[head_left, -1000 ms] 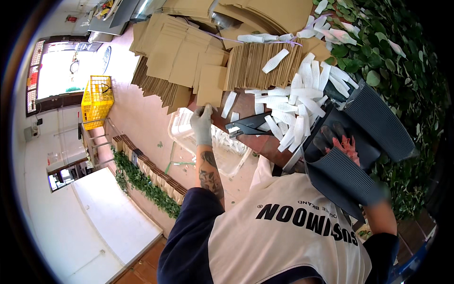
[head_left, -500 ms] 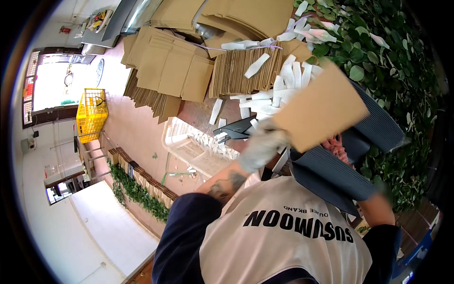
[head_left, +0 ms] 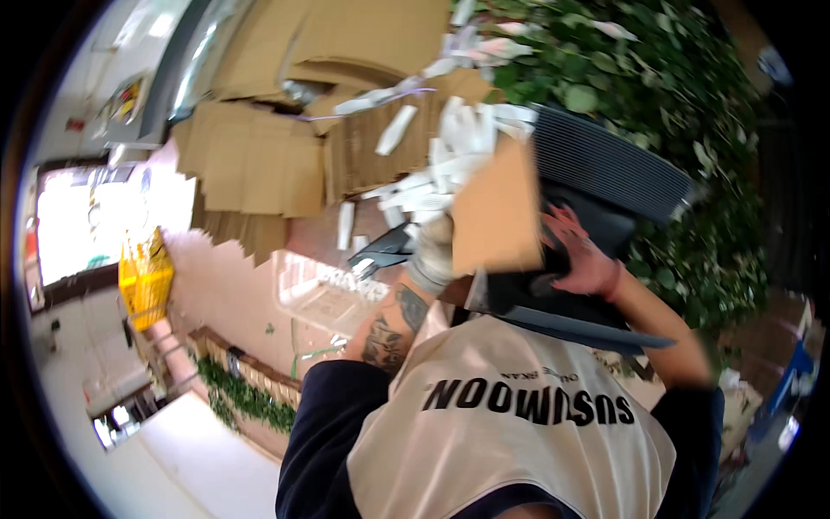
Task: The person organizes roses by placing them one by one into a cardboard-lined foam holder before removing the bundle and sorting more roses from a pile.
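Observation:
My left hand (head_left: 435, 253), in a pale grey glove, grips a flat tan cardboard piece (head_left: 497, 208) by its left edge. The cardboard is blurred and tilted in front of my chest. To its right, my right hand (head_left: 586, 262), in a pinkish-red glove, has its fingers spread over the dark inside of a black container. Ribbed black flaps (head_left: 605, 164) stand open around that container. A black tool (head_left: 382, 251) with a pale tip lies just left of my left hand; its kind is not clear. White mesh sleeves (head_left: 450, 160) are heaped beyond the cardboard.
Stacked flattened cardboard (head_left: 259, 160) fills the upper left of the work surface. Leafy green stems (head_left: 657, 104) are piled along the right. A pale plastic basket (head_left: 290, 281) is at my left, and a yellow crate (head_left: 145, 281) stands farther off on the floor.
The cardboard in my left hand has swung upright and nearer the black container. My right hand, mostly hidden behind a ribbed flap before, now shows inside the opening. The whole view has shifted.

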`<state>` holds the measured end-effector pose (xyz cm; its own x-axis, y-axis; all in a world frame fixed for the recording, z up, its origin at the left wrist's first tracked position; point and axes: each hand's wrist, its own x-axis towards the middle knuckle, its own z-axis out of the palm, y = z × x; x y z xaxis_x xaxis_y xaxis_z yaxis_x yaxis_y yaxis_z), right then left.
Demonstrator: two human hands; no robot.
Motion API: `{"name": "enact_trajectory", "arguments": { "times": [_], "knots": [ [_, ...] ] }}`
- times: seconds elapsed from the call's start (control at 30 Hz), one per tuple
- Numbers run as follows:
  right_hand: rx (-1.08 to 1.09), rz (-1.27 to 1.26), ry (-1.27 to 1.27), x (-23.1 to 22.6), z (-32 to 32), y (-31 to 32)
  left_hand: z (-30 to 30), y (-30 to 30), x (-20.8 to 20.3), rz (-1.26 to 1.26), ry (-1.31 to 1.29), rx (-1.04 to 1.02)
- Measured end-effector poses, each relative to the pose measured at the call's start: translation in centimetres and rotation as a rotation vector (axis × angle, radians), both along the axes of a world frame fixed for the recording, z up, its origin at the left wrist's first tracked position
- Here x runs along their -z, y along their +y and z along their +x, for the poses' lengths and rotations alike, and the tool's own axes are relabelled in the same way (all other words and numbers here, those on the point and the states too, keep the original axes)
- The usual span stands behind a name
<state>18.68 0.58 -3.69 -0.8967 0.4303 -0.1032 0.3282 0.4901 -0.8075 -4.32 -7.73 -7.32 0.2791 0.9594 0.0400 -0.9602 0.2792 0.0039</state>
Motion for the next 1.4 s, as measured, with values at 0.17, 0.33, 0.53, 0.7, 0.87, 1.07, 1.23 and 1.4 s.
{"name": "enact_trajectory", "arguments": {
  "times": [0.17,0.33,0.53,0.7,0.87,1.07,1.23,1.4],
  "knots": [
    [0.218,-0.429,0.326,8.8,2.6,1.1,1.0,0.0,1.7,0.095,1.43,-0.203],
    [0.711,-0.969,0.478,4.3,3.4,1.8,0.7,1.7,-2.7,0.638,1.461,0.32],
    [0.294,-1.389,0.447,-5.5,11.9,1.6,0.9,2.9,-6.6,0.742,1.143,1.0],
    [0.458,-1.181,0.107,0.7,7.7,2.1,2.3,2.7,-6.7,1.112,1.455,0.997],
    [0.503,-0.596,-0.1,2.8,3.7,2.3,4.4,-0.5,-9.3,1.194,2.198,0.863],
    [0.587,-0.146,-0.347,1.3,3.0,0.9,4.4,-0.9,-9.5,1.076,2.296,0.61],
    [0.648,-0.431,-0.349,-2.2,0.8,0.8,4.6,-1.4,-7.0,1.178,2.465,0.487],
    [0.622,-0.192,-0.492,1.1,0.7,0.7,5.1,-1.6,-7.3,1.007,2.57,0.471]
  ]
}}
